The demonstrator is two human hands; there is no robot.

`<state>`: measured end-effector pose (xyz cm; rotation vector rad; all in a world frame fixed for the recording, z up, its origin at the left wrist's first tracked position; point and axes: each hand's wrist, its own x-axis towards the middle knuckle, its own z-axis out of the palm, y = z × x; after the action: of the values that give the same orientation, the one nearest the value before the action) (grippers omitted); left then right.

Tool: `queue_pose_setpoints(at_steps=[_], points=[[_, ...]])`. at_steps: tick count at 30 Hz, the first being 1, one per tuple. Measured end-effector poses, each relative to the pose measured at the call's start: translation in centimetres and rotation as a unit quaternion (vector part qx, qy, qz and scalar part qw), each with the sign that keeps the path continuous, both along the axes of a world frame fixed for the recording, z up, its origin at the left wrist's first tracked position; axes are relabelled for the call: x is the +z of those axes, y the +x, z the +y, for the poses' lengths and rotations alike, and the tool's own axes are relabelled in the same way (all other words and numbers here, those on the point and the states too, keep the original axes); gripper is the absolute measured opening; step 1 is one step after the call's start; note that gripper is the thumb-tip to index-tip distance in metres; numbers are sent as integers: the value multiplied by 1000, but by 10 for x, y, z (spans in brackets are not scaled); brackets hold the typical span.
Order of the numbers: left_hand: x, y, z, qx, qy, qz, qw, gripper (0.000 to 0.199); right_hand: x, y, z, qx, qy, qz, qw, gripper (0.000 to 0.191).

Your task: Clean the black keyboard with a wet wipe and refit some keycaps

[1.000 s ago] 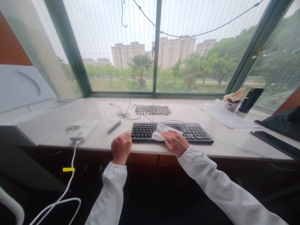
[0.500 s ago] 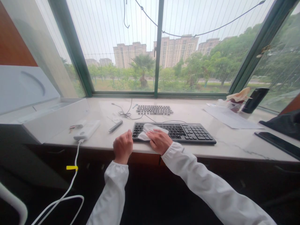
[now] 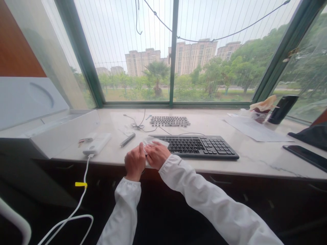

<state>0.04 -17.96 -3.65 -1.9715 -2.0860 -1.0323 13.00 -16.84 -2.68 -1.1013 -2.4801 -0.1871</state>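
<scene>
A black keyboard (image 3: 217, 149) lies near the front edge of the white tabletop. Much of its main block shows bare pale-outlined squares, while the number pad at its right has its keys on. My right hand (image 3: 157, 154) presses a white tissue (image 3: 163, 142) onto the keyboard's left end, fingers bunched over it. At the front left corner, my left hand (image 3: 135, 161) is curled closed against the keyboard's edge, its thumb up beside my right fingertips. Its inner fingers are hidden. Behind the keyboard, small key caps (image 3: 170, 121) stand in rows.
A grey pen-like tool (image 3: 127, 140) and a coiled black cable (image 3: 138, 126) lie left of the keyboard. Further left are a white power bank (image 3: 97, 144) with a cable and an open white box (image 3: 66, 132). Paper (image 3: 258, 127) and a phone (image 3: 306, 158) lie at right.
My right hand has slid left along the keyboard with the tissue, from its left-middle part to its left end, close against my left hand. My left hand stays at the corner.
</scene>
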Motion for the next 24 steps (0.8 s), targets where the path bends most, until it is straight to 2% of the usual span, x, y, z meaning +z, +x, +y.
queue_pose_setpoints(at_steps=[4,8,15,21,24], points=[[-1,0,1,7,-3,-3,1000,61,1,8,-3,-4,6,-1,1000,43],[-1,0,1,8,-4,-11,1000,61,3,16,-7,-13,9,8,1000,38],[0,1,2,11,-10,-10,1000,61,4,7,-10,-60,23,4,998,38],[1,1,1,16,-14,-9,1000,61,0,21,-3,-14,44,5,999,35],[1,1,0,10,-17,-17,1000,60,-1,28,-2,-23,44,10,999,35]])
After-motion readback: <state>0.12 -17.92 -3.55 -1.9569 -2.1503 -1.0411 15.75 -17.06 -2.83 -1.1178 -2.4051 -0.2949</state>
